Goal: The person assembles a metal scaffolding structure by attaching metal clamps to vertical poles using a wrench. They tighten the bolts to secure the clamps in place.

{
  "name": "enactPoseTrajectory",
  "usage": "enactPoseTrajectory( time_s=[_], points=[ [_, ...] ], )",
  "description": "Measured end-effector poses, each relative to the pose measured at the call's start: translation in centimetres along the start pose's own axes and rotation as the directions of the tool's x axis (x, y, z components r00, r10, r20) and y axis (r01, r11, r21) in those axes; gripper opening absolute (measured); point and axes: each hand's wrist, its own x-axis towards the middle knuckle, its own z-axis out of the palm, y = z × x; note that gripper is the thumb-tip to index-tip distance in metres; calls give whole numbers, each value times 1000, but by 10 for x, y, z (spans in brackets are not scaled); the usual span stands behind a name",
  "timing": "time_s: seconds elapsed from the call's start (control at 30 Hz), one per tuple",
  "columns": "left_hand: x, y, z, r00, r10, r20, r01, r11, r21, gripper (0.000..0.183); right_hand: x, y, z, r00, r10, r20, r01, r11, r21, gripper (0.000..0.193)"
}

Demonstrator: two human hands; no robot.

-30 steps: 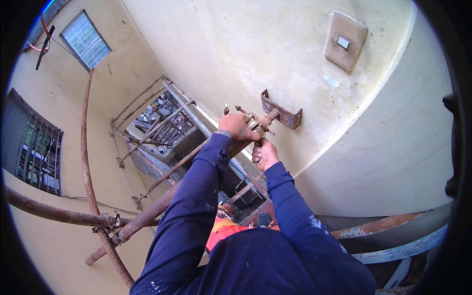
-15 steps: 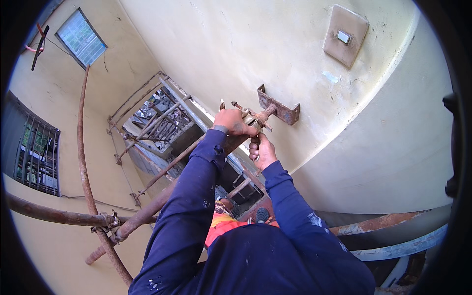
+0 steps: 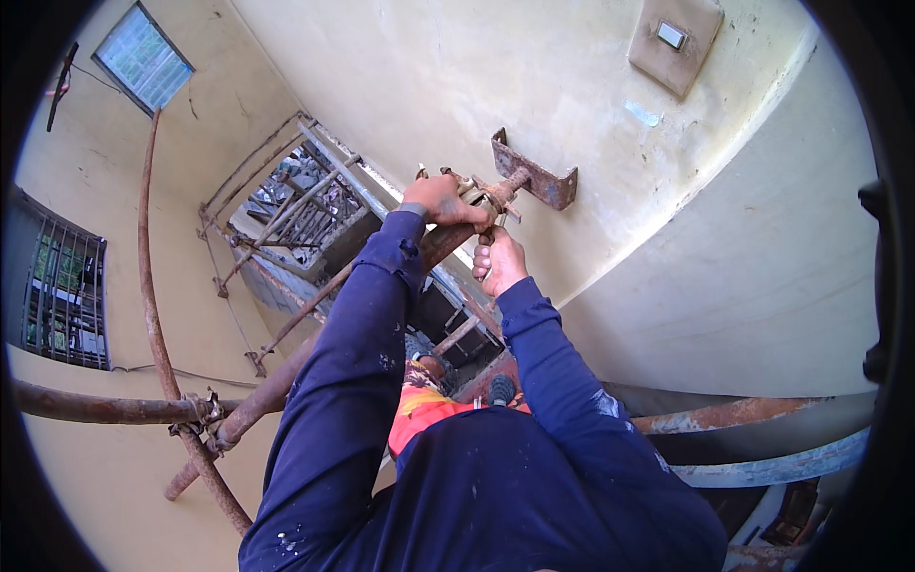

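My left hand is wrapped over a brassy scaffold clamp that sits around the upper end of a rusty scaffold tube. Just below it, my right hand is closed in a fist, the thumb up against the underside of the clamp. Whatever that fist holds is mostly hidden; only a bit of metal shows near the thumb. From the tube's end a rusty screw jack runs to a U-shaped steel plate against the cream wall.
Another clamp joins rusty tubes at left, including a long upright pole. A scaffold frame stands beyond an opening with rubble. A light switch is on the wall. My shoes show far below, between steel members.
The view has shifted slightly, so the wall and tubes sit a little higher and further left. Both hands stay at the clamp; my right fist has swung slightly lower relative to it.
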Motion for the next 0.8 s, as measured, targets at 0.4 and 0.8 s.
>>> enactPoseTrajectory(
  time_s=[0.4,0.8],
  points=[
    [-3,-3,10,991,12,-130,-10,1000,22,79,-1,-2,5,999,50,6,-51,994,100,22],
    [-5,-2,10,992,20,-125,-18,1000,13,78,4,-2,9,998,58,-26,-53,984,167,21]
  ],
)
